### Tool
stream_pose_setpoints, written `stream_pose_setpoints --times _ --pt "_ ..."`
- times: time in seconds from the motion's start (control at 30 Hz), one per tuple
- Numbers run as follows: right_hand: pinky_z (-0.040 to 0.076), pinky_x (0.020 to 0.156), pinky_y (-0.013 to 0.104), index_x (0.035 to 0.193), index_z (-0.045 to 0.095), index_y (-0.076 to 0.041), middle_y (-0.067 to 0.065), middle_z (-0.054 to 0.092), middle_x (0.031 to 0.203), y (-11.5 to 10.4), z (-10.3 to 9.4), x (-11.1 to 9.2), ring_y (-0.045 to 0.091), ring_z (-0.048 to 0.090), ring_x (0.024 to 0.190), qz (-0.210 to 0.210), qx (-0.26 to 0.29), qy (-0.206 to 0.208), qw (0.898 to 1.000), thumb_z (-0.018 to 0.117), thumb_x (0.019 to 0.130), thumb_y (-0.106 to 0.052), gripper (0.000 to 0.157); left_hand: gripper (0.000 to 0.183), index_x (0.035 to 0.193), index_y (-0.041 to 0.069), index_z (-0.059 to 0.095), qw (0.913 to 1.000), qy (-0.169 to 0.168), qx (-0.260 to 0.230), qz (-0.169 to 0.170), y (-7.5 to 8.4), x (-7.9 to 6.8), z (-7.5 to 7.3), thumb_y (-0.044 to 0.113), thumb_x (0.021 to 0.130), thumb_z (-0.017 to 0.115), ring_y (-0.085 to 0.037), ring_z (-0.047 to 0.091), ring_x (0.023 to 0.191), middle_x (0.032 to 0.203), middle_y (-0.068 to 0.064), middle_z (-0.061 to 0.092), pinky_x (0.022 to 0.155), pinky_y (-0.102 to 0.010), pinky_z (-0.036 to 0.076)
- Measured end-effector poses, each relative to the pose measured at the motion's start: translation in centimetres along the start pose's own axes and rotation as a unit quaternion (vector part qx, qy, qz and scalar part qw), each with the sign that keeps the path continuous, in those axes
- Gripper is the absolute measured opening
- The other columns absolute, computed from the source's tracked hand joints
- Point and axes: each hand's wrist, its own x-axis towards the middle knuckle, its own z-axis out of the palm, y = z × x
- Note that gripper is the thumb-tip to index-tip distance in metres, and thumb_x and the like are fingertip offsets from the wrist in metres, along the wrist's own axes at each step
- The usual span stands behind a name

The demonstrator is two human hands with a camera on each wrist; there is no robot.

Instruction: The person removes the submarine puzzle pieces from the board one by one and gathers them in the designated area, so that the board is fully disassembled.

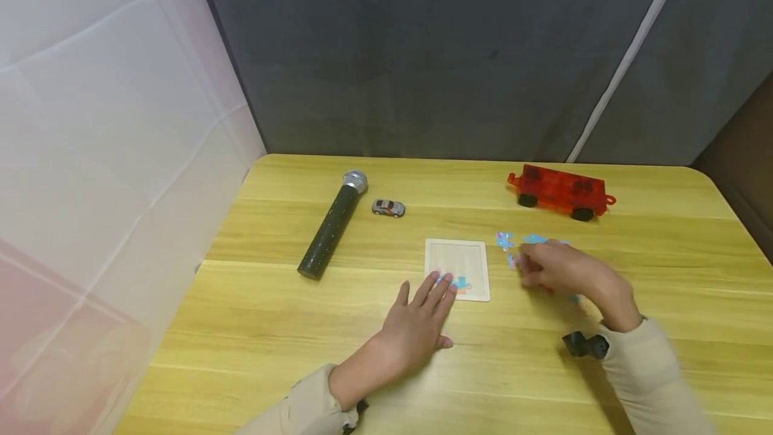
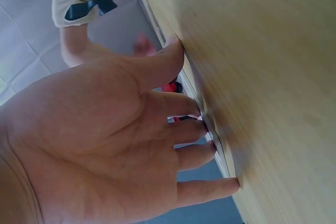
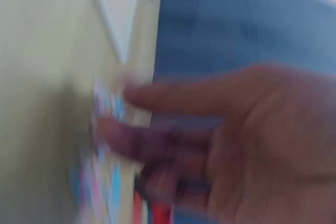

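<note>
A square, pale puzzle tray (image 1: 487, 267) lies in the middle of the table, with blue and orange puzzle pieces (image 1: 462, 283) along its near side. My left hand (image 1: 417, 327) rests there with fingers spread, the fingertips over the tray's near left corner and covering part of the pieces. To the right of the tray, my right hand (image 1: 568, 274) is low over loose jigsaw pieces (image 1: 504, 240), thumb and forefinger beside a small blue and pink piece (image 1: 511, 262). Motion blurs the right wrist view, where a gap shows between thumb (image 3: 142, 96) and forefinger (image 3: 118, 134).
A black microphone (image 1: 331, 230) with a silver head lies on the left. Beside its head stands a small toy car (image 1: 388, 208). At the back right is a red toy wagon (image 1: 561, 190) with black wheels. More pieces (image 1: 584, 305) lie partly hidden near my right wrist.
</note>
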Motion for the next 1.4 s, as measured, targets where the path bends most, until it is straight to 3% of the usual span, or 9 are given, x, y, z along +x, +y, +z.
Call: stream_pose_setpoints --times 0.1,0.17,0.33,0.53,0.83,1.0,1.13,1.4 --pt "0.050 0.066 0.026 0.104 0.068 -0.005 -0.002 0.065 0.080 -2.5 1.9 2.2 0.006 0.057 0.067 -0.088 -0.015 0.041 0.995 0.075 0.103 -0.007 0.007 0.081 0.177 0.018 0.024 1.0000 -0.001 -0.007 -0.004 0.0 0.1 0.0 0.063 0.112 0.042 -0.025 0.017 0.171 0.185 -0.009 0.015 0.132 -0.050 0.037" --pt "0.053 0.068 0.026 0.111 0.070 -0.004 0.001 0.066 0.091 -3.8 3.3 3.3 0.007 0.058 0.074 -0.108 -0.034 0.067 0.991 0.076 0.103 -0.007 0.011 0.081 0.177 0.018 0.024 0.9999 -0.002 -0.014 -0.006 0.1 0.2 -0.1 0.063 0.112 0.043 -0.027 0.017 0.171 0.185 -0.013 0.015 0.132 -0.050 0.037" --pt "0.052 0.062 0.026 0.103 0.066 -0.007 0.003 0.058 0.097 -5.3 6.1 4.1 0.011 0.054 0.073 -0.072 -0.090 0.123 0.986 0.084 0.097 -0.010 0.019 0.080 0.177 0.021 0.023 0.9996 -0.018 -0.018 -0.012 0.2 0.3 -0.2 0.063 0.112 0.043 -0.029 0.016 0.172 0.184 -0.014 0.016 0.133 -0.049 0.035" --pt "0.046 0.058 0.024 0.096 0.062 -0.009 0.002 0.058 0.091 -5.6 6.9 4.3 0.011 0.050 0.072 -0.048 -0.077 0.157 0.983 0.087 0.093 -0.010 0.026 0.080 0.177 0.023 0.023 0.9997 -0.020 0.001 -0.016 0.2 0.3 -0.1 0.064 0.112 0.041 -0.028 0.017 0.172 0.184 -0.014 0.016 0.133 -0.048 0.035" --pt "0.045 0.063 0.024 0.091 0.058 -0.010 -0.002 0.062 0.078 -4.8 6.4 5.0 0.009 0.052 0.069 -0.052 0.007 0.126 0.991 0.083 0.096 -0.004 0.026 0.080 0.178 0.021 0.021 0.9997 -0.016 0.010 -0.012 0.1 0.2 0.0 0.064 0.112 0.040 -0.029 0.017 0.171 0.184 -0.014 0.016 0.132 -0.048 0.036" --pt "0.044 0.061 0.023 0.090 0.059 -0.007 0.000 0.065 0.076 -4.1 5.5 4.8 0.008 0.053 0.064 -0.051 0.066 0.138 0.987 0.079 0.098 0.001 0.022 0.081 0.177 0.022 0.022 0.9998 -0.014 0.012 -0.011 0.2 0.1 0.0 0.066 0.112 0.040 -0.029 0.018 0.171 0.184 -0.014 0.017 0.132 -0.048 0.037" --pt "0.042 0.060 0.022 0.092 0.059 -0.006 0.001 0.065 0.076 -4.3 4.7 4.5 0.009 0.051 0.065 -0.054 0.074 0.145 0.985 0.078 0.099 0.001 0.021 0.081 0.177 0.022 0.024 0.9998 -0.010 0.016 -0.011 0.2 0.1 0.1 0.066 0.111 0.040 -0.029 0.019 0.171 0.184 -0.014 0.018 0.132 -0.048 0.037" --pt "0.046 0.060 0.024 0.091 0.056 -0.007 0.004 0.066 0.072 -3.3 3.3 3.8 0.010 0.056 0.062 -0.042 0.094 0.085 0.991 0.078 0.099 -0.002 0.024 0.081 0.177 0.022 0.025 0.9998 -0.004 0.017 -0.012 0.2 0.0 0.1 0.067 0.111 0.041 -0.029 0.020 0.171 0.184 -0.014 0.019 0.131 -0.048 0.038"
